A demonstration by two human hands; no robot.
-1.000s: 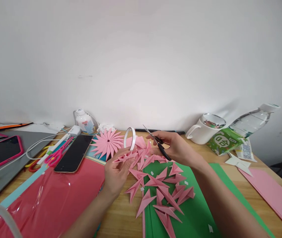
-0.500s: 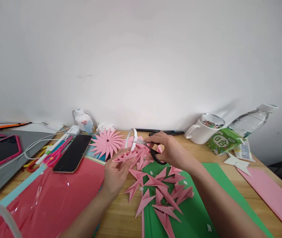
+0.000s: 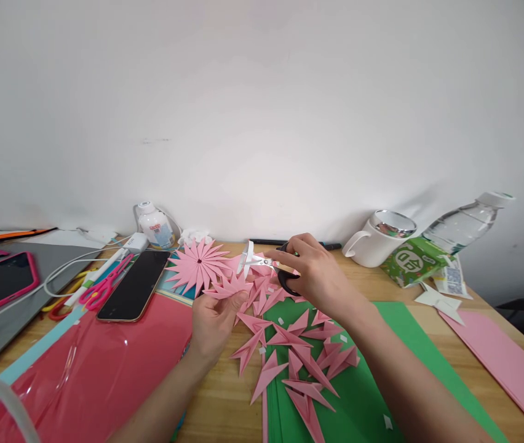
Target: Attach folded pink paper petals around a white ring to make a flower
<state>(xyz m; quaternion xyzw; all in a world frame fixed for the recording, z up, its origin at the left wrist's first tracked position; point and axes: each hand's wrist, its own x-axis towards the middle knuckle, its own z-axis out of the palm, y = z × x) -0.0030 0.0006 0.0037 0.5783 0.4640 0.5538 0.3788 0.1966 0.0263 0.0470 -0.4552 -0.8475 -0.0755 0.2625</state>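
Head view: scissors (image 3: pixel 268 262) point leftward from right grip (image 3: pixel 316 272) (blades foremost).

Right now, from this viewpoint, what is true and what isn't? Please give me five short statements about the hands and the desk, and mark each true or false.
1. The right hand holds the black-handled scissors. True.
2. The left hand holds the white mug. False: the left hand holds folded pink paper.
3. The pink scissors lie between the pink-cased phone and the black phone. True.
4. The clear bottle stands straight upright. False: the clear bottle is tilted.
5. Several loose pink pieces lie on the green sheets. True.
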